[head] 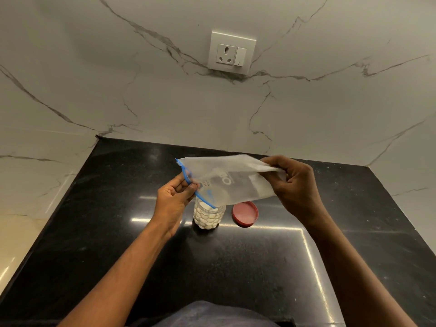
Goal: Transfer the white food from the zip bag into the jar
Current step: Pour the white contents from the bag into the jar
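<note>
We hold the zip bag (226, 178), a thin frosted plastic, limp and wrinkled, in the air over the jar (208, 217). Our left hand (173, 199) is closed on its blue zip strip (188, 181); our right hand (292, 185) is closed on the crumpled bottom end, a little higher. The zip mouth slopes down from our left grip and meets the rim of the jar. The jar stands just below that grip, clear with a scale-like relief, full of white food (207, 219). Below the right grip lies a round red lid (245, 213), flat on the glossy black speckled counter (236, 267). The counter has free room toward its right edge and toward the marble wall (165, 102).
</note>
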`<state>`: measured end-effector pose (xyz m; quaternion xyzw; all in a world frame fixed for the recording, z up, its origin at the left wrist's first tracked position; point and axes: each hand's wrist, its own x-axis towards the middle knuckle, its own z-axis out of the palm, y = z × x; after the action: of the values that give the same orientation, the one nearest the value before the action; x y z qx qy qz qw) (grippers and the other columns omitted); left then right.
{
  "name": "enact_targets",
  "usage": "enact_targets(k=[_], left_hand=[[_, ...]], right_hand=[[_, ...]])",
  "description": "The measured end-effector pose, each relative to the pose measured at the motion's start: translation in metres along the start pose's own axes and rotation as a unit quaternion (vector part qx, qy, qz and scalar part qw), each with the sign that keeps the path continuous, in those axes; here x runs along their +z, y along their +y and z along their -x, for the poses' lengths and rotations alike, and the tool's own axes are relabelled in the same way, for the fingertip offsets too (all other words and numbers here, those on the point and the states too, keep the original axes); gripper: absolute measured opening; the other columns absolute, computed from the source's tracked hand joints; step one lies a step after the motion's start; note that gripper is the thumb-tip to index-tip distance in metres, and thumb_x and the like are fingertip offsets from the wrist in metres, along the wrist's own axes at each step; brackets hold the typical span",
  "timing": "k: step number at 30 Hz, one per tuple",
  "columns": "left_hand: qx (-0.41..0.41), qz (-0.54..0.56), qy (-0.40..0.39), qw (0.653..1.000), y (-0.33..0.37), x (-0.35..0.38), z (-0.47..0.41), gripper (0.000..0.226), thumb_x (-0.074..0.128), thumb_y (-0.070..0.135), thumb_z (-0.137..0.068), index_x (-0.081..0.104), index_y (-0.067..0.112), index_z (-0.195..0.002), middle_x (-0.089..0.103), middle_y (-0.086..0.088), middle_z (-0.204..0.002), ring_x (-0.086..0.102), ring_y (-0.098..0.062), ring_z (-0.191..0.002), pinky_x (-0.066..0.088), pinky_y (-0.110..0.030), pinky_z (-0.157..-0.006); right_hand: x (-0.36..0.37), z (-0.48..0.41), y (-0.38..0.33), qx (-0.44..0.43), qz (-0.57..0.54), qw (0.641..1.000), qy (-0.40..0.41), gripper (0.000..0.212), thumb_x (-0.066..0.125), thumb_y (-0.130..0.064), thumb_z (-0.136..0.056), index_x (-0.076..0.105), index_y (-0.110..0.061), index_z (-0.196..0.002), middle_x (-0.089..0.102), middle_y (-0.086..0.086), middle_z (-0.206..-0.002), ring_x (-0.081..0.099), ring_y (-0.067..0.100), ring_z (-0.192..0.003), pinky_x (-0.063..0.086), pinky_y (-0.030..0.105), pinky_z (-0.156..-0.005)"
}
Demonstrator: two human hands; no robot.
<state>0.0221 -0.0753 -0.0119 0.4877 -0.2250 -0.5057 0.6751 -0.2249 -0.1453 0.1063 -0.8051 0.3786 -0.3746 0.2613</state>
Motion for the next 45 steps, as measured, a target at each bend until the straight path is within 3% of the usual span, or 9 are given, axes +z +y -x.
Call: enact_targets(k=[11, 19, 24, 31, 34, 37, 41, 43, 45], left_hand=[[0.002, -0.014, -0.005, 1.0, 0.002, 0.002, 0.003, 0.039, 0.067, -0.001, -0.095, 0.069, 0.018, -0.128, 0.079, -0.004, -0.12, 0.075, -0.02, -0.114, 0.061, -0.037, -0.098], [0.005, -0.022, -0.003, 1.0, 0.003, 0.003, 0.006, 0.034, 0.066, -0.001, -0.095, 0.071, 0.02, -0.121, 0.08, -0.002, -0.116, 0.076, -0.017, -0.111, 0.063, -0.028, -0.089], [0.004, -0.023, -0.006, 1.0, 0.002, 0.003, 0.005, 0.04, 0.064, -0.004, -0.097, 0.067, 0.013, -0.133, 0.079, -0.004, -0.12, 0.075, -0.021, -0.114, 0.063, -0.031, -0.093], [-0.002, -0.029, -0.002, 1.0, 0.004, 0.005, 0.007, 0.036, 0.064, -0.001, -0.097, 0.069, 0.017, -0.128, 0.08, -0.003, -0.118, 0.076, -0.018, -0.112, 0.062, -0.032, -0.094], [-0.005, -0.035, -0.004, 0.999, 0.004, 0.006, 0.008, 0.034, 0.063, -0.001, -0.098, 0.071, 0.02, -0.124, 0.08, -0.001, -0.115, 0.076, -0.017, -0.111, 0.061, -0.034, -0.096], [0.003, -0.011, -0.003, 1.0, 0.004, 0.007, 0.006, 0.037, 0.065, -0.004, -0.095, 0.071, 0.017, -0.125, 0.08, -0.004, -0.116, 0.075, -0.02, -0.112, 0.06, -0.036, -0.099], [0.0, -0.017, -0.003, 1.0, 0.004, 0.004, 0.005, 0.036, 0.066, -0.004, -0.094, 0.071, 0.015, -0.124, 0.079, -0.007, -0.119, 0.073, -0.024, -0.117, 0.058, -0.04, -0.103], [0.001, -0.014, 0.002, 1.0, 0.004, 0.004, 0.005, 0.039, 0.067, -0.004, -0.094, 0.069, 0.016, -0.127, 0.079, -0.006, -0.119, 0.074, -0.023, -0.115, 0.059, -0.039, -0.101], [0.0, -0.027, -0.002, 1.0, 0.003, 0.004, 0.006, 0.036, 0.067, -0.004, -0.095, 0.07, 0.015, -0.126, 0.079, -0.006, -0.118, 0.075, -0.021, -0.114, 0.059, -0.04, -0.102]], right_hand=[[0.005, 0.001, -0.007, -0.025, 0.012, 0.999, -0.018, 0.017, 0.079, -0.003, -0.088, 0.08, -0.015, -0.1, 0.077, -0.007, -0.092, 0.074, 0.008, -0.086, 0.061, 0.025, -0.076], [0.006, -0.004, -0.007, -0.05, 0.044, 0.998, -0.018, 0.009, 0.077, -0.006, -0.091, 0.08, -0.008, -0.1, 0.075, -0.007, -0.084, 0.067, -0.002, -0.075, 0.047, 0.009, -0.066], [0.004, -0.01, -0.004, -0.042, 0.059, 0.997, 0.013, 0.006, 0.084, -0.013, -0.086, 0.08, -0.013, -0.09, 0.074, -0.004, -0.077, 0.067, 0.008, -0.066, 0.052, 0.024, -0.057], [0.006, -0.013, -0.001, -0.048, 0.048, 0.998, -0.017, 0.013, 0.08, -0.02, -0.091, 0.08, -0.016, -0.103, 0.078, -0.003, -0.089, 0.073, 0.014, -0.079, 0.06, 0.039, -0.068], [0.008, -0.013, 0.001, -0.067, 0.089, 0.991, -0.074, 0.016, 0.076, -0.018, -0.091, 0.079, -0.016, -0.106, 0.079, -0.002, -0.098, 0.074, 0.011, -0.089, 0.062, 0.038, -0.077], [0.002, -0.017, 0.003, -0.006, 0.046, 0.999, 0.0, 0.009, 0.074, -0.02, -0.095, 0.079, -0.022, -0.103, 0.077, -0.01, -0.088, 0.071, 0.005, -0.08, 0.057, 0.028, -0.069], [0.007, -0.01, 0.003, -0.005, 0.068, 0.995, -0.069, 0.012, 0.074, -0.015, -0.096, 0.079, -0.024, -0.102, 0.071, -0.018, -0.081, 0.066, -0.001, -0.073, 0.047, 0.015, -0.065], [0.003, -0.013, 0.002, 0.008, 0.037, 0.999, -0.001, 0.012, 0.076, -0.014, -0.094, 0.08, -0.02, -0.102, 0.073, -0.017, -0.084, 0.068, -0.001, -0.075, 0.05, 0.018, -0.065], [0.002, -0.014, 0.002, 0.018, 0.042, 0.999, -0.022, 0.004, 0.078, -0.021, -0.093, 0.079, -0.024, -0.095, 0.073, -0.013, -0.081, 0.068, 0.004, -0.073, 0.053, 0.027, -0.063]])
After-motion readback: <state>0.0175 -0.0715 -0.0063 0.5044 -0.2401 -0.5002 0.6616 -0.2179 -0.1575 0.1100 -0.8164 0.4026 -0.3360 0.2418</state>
